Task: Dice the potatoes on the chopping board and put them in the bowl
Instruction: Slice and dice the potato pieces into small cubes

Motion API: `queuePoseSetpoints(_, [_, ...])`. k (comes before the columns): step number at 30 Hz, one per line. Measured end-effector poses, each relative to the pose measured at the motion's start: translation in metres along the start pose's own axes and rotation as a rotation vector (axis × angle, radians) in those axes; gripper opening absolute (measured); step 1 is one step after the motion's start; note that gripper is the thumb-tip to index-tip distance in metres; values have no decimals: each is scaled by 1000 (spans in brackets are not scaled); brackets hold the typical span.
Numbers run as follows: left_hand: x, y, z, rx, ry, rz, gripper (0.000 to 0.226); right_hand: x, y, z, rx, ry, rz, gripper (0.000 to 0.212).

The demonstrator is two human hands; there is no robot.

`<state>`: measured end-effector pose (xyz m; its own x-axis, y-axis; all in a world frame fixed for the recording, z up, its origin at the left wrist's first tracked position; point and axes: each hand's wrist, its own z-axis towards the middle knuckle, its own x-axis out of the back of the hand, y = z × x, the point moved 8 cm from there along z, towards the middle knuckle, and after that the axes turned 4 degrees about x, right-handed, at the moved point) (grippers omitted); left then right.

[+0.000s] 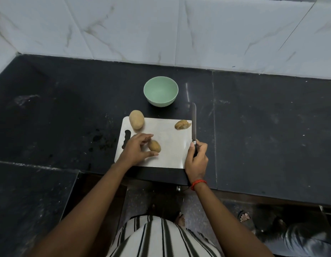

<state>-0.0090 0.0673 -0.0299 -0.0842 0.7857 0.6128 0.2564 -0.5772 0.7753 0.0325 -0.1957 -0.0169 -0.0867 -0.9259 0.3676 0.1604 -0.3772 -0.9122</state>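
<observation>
Just beside left hand (136, 149), perhaps touching: potato (154, 146)

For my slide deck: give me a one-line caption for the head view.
Right hand grips a knife by the chopping board; left hand reaches around a small potato, green bowl empty behind.
</observation>
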Motion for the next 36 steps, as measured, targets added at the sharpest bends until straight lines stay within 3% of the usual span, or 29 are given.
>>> queuePoseSetpoints(3, [-12,12,1,-73,33,69,76,1,-1,0,-2,3,-10,4])
queuePoseSetpoints(7, [-12,16,-1,-110,110,123,56,-1,-2,0,-3,-3,-24,5])
queuePoseSetpoints(15, [-15,32,28,-151,-3,147,46,1,-1,-1,-2,3,-29,6])
queuePoseSetpoints(27, [-25,58,95,-158,-224,524,78,1,-5,-1,-6,3,-47,9])
queuePoseSetpoints(36, [-40,89,74,-490,-134,901,59,1,-5,-1,9,4,-58,10])
